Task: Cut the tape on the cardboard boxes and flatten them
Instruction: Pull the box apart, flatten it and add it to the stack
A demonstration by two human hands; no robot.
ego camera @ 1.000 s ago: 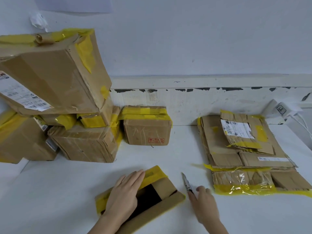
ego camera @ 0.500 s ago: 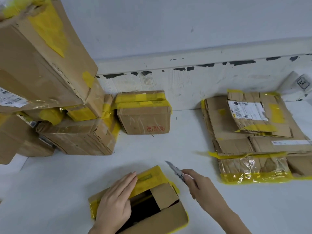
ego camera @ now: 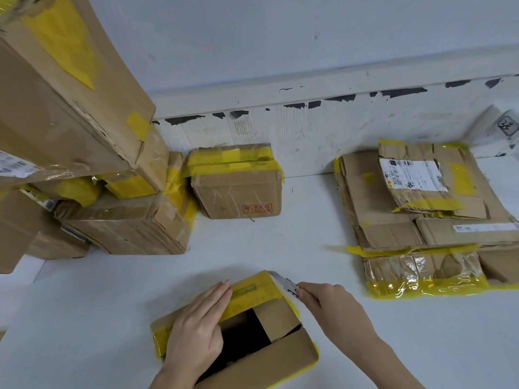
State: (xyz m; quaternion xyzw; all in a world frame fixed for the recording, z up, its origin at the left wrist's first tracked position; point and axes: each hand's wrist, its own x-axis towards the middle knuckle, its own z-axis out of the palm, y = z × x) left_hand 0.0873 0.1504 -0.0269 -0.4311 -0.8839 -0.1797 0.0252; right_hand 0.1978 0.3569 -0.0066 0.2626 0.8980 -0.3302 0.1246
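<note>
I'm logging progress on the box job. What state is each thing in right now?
Open box: top flaps open, yellow tape on its far edge, held down.
Left hand: flat on the open box.
Right hand: grips the knife.
Knife: blade out, tip at the box's far corner.
Small box: taped shut, upright.
Stacked boxes: still taped, unflattened.
Flattened boxes: lying flat, piled.

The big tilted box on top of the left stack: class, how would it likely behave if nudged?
The big tilted box leans on smaller boxes, so it seems apt to tip or slide. Its torn edges and dented faces suggest soft walls that give under pressure. Weight cannot be judged; it is shut.
</note>
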